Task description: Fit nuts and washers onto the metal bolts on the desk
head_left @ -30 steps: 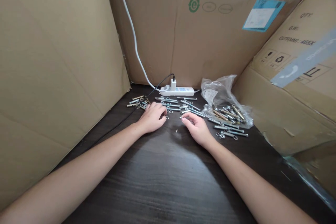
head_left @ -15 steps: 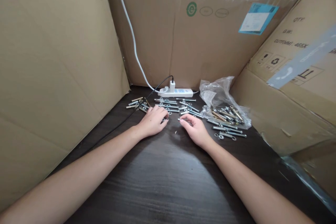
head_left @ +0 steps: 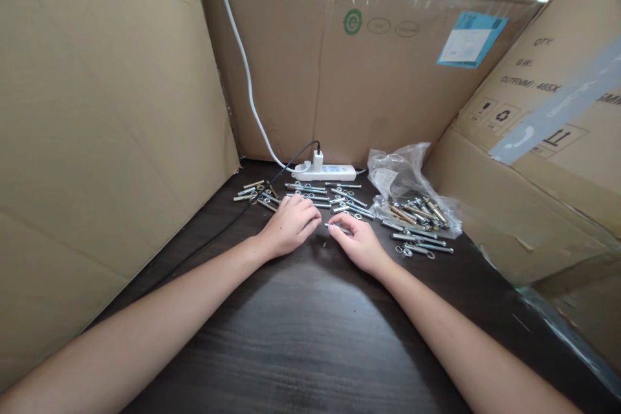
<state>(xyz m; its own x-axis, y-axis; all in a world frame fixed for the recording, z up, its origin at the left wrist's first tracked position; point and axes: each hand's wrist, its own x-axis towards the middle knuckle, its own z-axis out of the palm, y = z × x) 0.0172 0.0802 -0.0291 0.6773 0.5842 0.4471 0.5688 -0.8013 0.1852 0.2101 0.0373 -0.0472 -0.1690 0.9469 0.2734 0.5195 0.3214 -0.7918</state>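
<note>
My left hand is curled just above the dark table, its fingertips turned towards the right hand. What it pinches, if anything, is hidden behind the fingers. Between the thumb and fingers of my right hand is a thin silvery bolt, its tip pointing left at the left fingertips. A small gap shows between the two hands. Right behind them lie rows of bolts with loose washers and metal sleeves.
A white power strip with a plugged-in charger stands at the back. Right of it, a clear plastic bag holds expansion bolts. More bolts lie in front of the bag. A black cable crosses the left side. Cardboard boxes wall in the table.
My left hand has shifted right, closer to the right hand, and its fingers have closed in. More of the bolt shows in my right hand, which has hardly moved.
</note>
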